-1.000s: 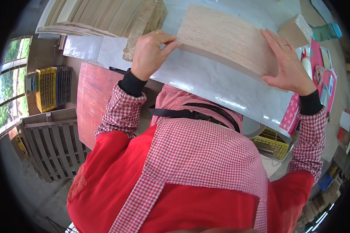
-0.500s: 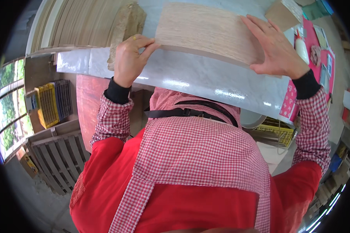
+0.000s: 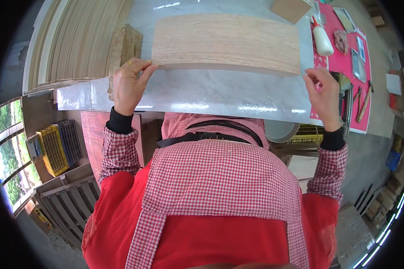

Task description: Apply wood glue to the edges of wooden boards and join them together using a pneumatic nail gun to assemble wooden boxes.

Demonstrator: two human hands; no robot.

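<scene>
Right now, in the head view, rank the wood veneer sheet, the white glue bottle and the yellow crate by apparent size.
1. wood veneer sheet, clearly largest.
2. yellow crate.
3. white glue bottle.
The crate lies farther down, near the rim, so its rank over the bottle is unsure.

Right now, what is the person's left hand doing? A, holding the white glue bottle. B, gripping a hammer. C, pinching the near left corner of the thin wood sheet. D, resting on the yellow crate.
C: the left hand pinches the near left corner of the thin wood sheet lying on the white table, while the white glue bottle stands untouched on the pink mat.
</scene>
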